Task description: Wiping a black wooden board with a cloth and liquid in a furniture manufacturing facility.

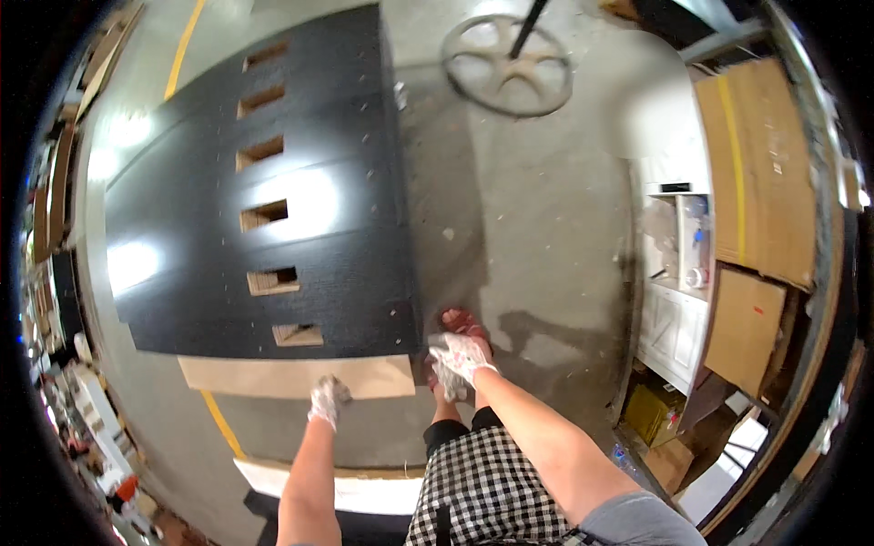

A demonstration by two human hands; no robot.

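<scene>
A stack of black panels [332,278] with rectangular cutouts fills the left middle. Along its near side a bare tan board [273,375] shows. My left hand [325,402], in a whitish glove, is at the board's near edge with its fingers curled. A greyish patch shows at those fingers, too blurred to name. My right hand [462,355], gloved too, is beside the stack's near right corner, its fingers drawn together and pointing left. Under it hangs something grey and crumpled [452,382]; whether the hand grips it is hard to make out.
My feet in red sandals [462,322] stand close by the stack's right side. A round spoked base [507,65] with a dark pole stands on the floor ahead. At right are a white cabinet [669,332] and cardboard boxes [760,173]. A white-faced board [373,493] lies near me.
</scene>
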